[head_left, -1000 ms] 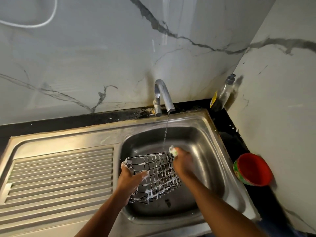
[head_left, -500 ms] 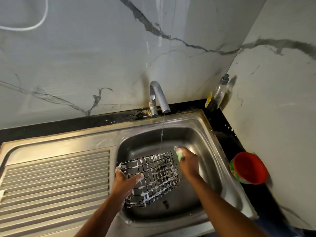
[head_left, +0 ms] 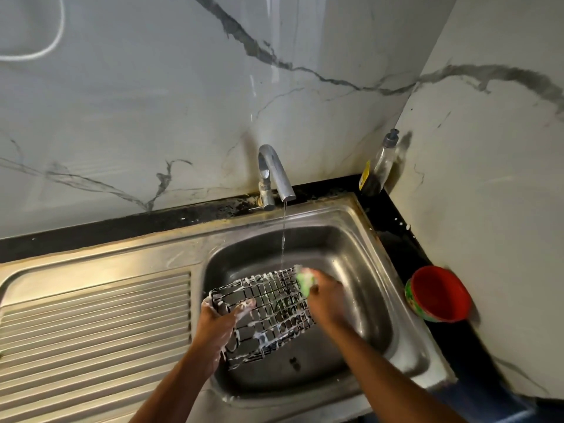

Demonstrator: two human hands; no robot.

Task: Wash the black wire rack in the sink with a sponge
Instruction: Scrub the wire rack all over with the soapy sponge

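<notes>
left hand: we see the left hand (head_left: 220, 321) at the near-left corner of the black wire rack (head_left: 274, 312), thumb on top of the grid and fingers curled under its edge, gripping it; suds coat the knuckles.
left arm: the forearm comes up from the bottom edge and slants right toward the basin.
right hand: the right hand (head_left: 329, 296) is closed round a green sponge (head_left: 306, 279), pressing it to the rack's far-right corner; it is a little blurred, so we cannot tell how each finger lies.
right arm: it enters from the lower right and crosses the basin's front rim, wrist bent down over the rack.
rack: held between both hands above the floor of the sink (head_left: 370, 279), tilted with its far edge higher, wires streaked with white foam.
water: a thin stream (head_left: 283, 236) falls from the faucet (head_left: 274, 175) onto the rack's far edge, just left of the sponge.
drainboard: the ribbed steel drainboard (head_left: 97, 319) lies left of the basin.
counter: a red bowl (head_left: 439, 293) sits on the black counter right of the sink, and a soap bottle (head_left: 379, 167) stands in the back corner against the marble wall (head_left: 137, 117).
wall: a white cable (head_left: 52, 45) loops at the upper left.
</notes>
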